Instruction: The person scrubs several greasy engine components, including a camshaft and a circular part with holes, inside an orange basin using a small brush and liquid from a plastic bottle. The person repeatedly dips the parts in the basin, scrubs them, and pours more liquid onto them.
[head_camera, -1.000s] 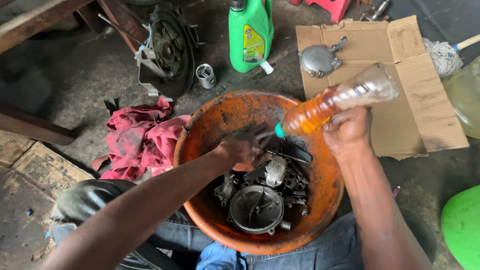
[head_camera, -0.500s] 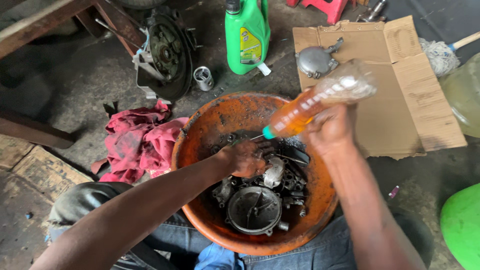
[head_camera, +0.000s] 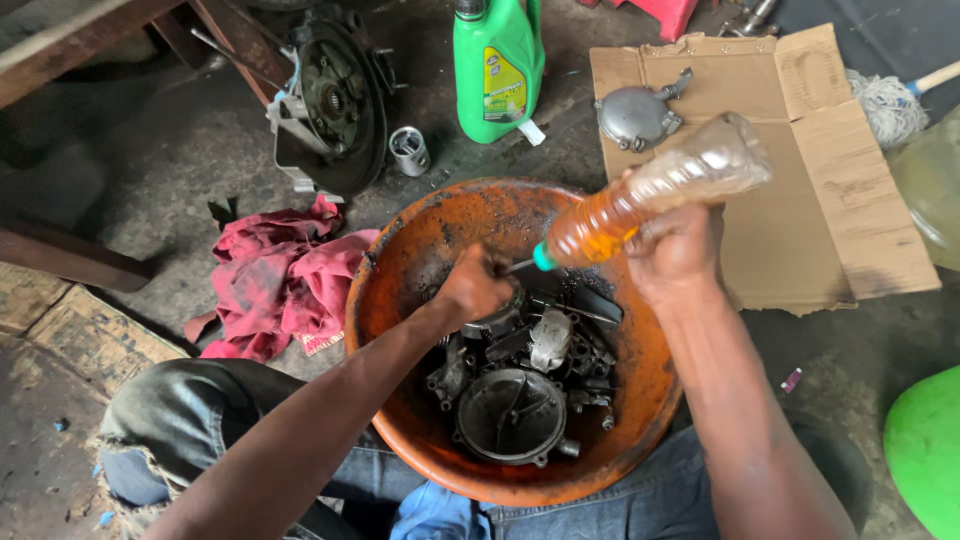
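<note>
the right hand (head_camera: 675, 250) grips a clear bottle (head_camera: 650, 195) of orange liquid, tilted cap-down over an orange basin (head_camera: 400, 300). the left hand (head_camera: 475, 285) is closed on a dark part among greasy engine parts (head_camera: 520, 390) in the basin. a red rag (head_camera: 280, 280) lies beside the basin's left edge.

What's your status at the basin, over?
Right hand gripping clear bottle of orange liquid, tilted nozzle-down. Left hand closed on a greasy part in orange basin among engine parts. Nothing blocking.
</note>
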